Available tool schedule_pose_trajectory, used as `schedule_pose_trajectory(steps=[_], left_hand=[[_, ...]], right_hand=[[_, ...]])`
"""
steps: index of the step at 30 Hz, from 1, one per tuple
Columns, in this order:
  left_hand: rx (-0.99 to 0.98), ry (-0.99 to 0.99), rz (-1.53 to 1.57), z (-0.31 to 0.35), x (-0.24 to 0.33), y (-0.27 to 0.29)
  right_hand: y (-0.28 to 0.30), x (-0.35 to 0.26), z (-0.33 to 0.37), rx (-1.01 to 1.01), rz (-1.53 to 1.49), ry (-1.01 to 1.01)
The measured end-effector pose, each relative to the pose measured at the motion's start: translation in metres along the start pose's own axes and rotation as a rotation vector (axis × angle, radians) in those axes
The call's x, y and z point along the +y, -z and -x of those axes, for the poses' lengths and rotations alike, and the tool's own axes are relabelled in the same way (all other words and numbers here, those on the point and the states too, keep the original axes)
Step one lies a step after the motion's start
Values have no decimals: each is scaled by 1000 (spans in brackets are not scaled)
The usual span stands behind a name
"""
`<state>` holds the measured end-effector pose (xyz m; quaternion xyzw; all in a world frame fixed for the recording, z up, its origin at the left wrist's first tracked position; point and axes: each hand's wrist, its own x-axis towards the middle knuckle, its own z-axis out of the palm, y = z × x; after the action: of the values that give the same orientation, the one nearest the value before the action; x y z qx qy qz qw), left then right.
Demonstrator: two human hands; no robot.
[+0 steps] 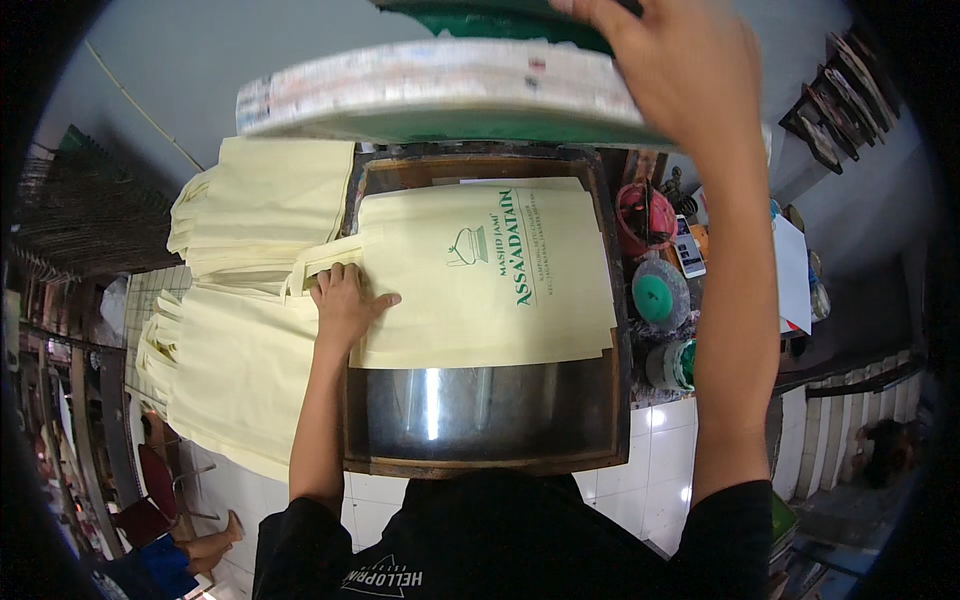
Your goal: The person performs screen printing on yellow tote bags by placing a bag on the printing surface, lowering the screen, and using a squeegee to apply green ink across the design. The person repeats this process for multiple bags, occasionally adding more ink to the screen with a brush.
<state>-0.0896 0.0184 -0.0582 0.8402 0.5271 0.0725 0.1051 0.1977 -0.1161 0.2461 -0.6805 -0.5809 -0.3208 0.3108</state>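
Observation:
A pale yellow cloth tote bag (420,300), printed in green, lies flat on a dark-framed glass-topped printing board (530,410). My left hand (345,305) is at its handle end, fingers curled over the strap and thumb stretched out across the cloth. Above the board a screen printing frame (440,95) is lifted and tilted, its pale, stained edge towards me and green showing beneath. My right hand (690,75), slightly blurred, grips its right end; the fingertips are partly out of the picture. Dark green material (490,22) shows behind the frame's edge.
Stacks of yellow tote bags (240,360) lie left of the board. At the right stand a pink bowl (645,215), a tub with a green lid (655,295), a paint pot (670,365) and a phone (690,245). Another person's leg (215,545) shows at lower left.

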Motion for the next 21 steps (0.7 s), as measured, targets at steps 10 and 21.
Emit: schedule_pose_trajectory(steps=[10, 21], left_hand=[[31, 117, 728, -26, -50, 36], [-3, 25, 800, 1, -62, 49]], right_hand=[[-15, 30, -65, -62, 0, -47], [-27, 46, -90, -52, 5, 17]])
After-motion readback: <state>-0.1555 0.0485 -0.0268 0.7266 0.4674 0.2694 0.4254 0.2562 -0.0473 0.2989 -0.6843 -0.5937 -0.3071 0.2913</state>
